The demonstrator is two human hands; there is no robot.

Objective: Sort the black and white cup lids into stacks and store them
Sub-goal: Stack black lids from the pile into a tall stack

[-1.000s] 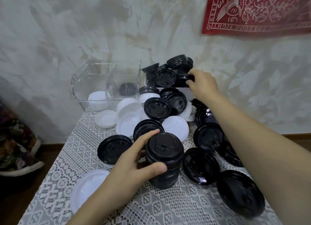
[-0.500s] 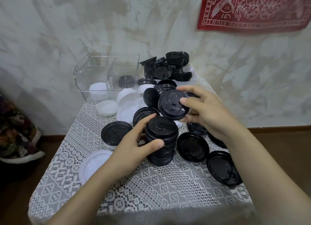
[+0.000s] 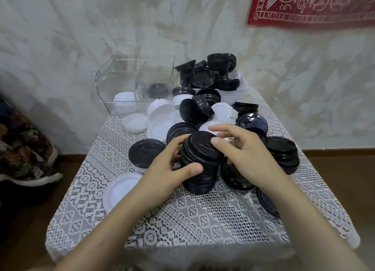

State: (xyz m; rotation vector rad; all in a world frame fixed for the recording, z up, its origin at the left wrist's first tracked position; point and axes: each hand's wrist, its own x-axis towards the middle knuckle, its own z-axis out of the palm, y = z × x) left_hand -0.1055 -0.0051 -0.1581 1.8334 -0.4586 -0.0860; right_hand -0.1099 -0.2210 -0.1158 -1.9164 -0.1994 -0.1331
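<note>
Lowered now, our right hand [image 3: 245, 157] pinches the glossy round lid [image 3: 200, 143] atop the ribbed black stack [image 3: 199, 179] our left hand [image 3: 166, 167] clamps.

One wide-angle view, worn on the person's head, looks forward and down over a lace-covered table [image 3: 182, 220] toward a mottled plaster wall [image 3: 101, 37]. The left hand [image 3: 168, 167] and right hand [image 3: 245, 157] sit close before the lens, mid-frame; the wall stands behind the table's far end.
</note>
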